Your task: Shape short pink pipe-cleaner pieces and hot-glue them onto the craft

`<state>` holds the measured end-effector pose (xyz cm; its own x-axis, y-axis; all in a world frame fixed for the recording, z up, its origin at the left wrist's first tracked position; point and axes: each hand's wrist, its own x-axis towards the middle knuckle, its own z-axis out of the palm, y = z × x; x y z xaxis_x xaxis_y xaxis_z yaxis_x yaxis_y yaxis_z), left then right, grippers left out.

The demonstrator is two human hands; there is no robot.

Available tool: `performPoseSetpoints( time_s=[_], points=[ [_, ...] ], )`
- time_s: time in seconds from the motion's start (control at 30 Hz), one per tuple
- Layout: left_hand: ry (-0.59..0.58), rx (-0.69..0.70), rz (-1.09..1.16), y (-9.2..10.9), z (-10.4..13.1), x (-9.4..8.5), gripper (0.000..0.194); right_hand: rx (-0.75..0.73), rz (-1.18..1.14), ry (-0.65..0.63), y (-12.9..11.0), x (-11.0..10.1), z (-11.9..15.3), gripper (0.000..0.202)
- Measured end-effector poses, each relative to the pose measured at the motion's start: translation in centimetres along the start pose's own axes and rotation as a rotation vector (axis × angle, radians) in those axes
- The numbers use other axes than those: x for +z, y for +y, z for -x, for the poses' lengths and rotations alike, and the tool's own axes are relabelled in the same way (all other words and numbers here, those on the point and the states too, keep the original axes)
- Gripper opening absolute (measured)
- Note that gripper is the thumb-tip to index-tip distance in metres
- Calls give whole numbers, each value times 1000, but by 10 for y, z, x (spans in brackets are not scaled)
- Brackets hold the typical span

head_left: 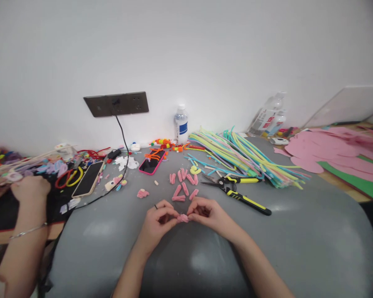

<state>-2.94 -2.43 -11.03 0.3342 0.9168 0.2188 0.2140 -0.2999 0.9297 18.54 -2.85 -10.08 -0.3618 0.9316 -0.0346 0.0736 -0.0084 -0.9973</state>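
I see the person's left hand [158, 223] and right hand [209, 215] pinching one small, fuzzy pink bundle [183, 218] over the smooth grey tabletop [301, 236], on the person's side of the short, fuzzy pink strips [185, 189].

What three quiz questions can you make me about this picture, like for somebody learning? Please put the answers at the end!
1. Pick one: what colour is the fuzzy piece between the left hand and right hand?
A) green
B) pink
C) blue

2. True or false: the bottle with the blue label lies on its side.

3. Fill in: the cutters lie to the ____ of the little pink sticks.

Key:
1. B
2. False: the bottle stands upright.
3. right
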Motion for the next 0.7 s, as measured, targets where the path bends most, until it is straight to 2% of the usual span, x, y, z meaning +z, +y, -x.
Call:
performPoseSetpoints(
  time_s=[0.37,0.7],
  points=[
    [0,-43,44,-3,0,-1,9,3,21,-8,-3,3,0,34],
    [21,-39,63,-2,0,-2,12,-22,33,33,-1,6,2,35]
  ],
)
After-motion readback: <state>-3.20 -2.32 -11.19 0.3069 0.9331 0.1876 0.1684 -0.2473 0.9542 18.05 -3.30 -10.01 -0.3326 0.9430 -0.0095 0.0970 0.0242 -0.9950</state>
